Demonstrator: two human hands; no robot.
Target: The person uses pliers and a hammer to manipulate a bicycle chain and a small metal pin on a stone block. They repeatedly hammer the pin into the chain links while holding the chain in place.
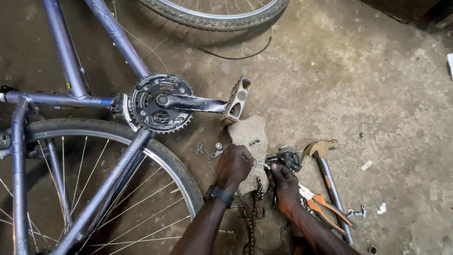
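Low-center of frame, we pinch a small metal piece (262,164) btwn both hands over a flat stone (249,137): left hand (234,166) w/ fingers curled tight on it, right hand (284,185) w/ fingers closed round its other end. Bike chain (253,208) trails below the stone, w/ orange-handled pliers (323,208) & a hammer (325,165) at lower right. Crankset (158,103) & pedal (237,100) sit above, rear wheel (94,189) at lower left.

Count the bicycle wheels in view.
2: the rear wheel at lower left inside the frame, and a second wheel cut off at the top edge. Others may lie outside view.
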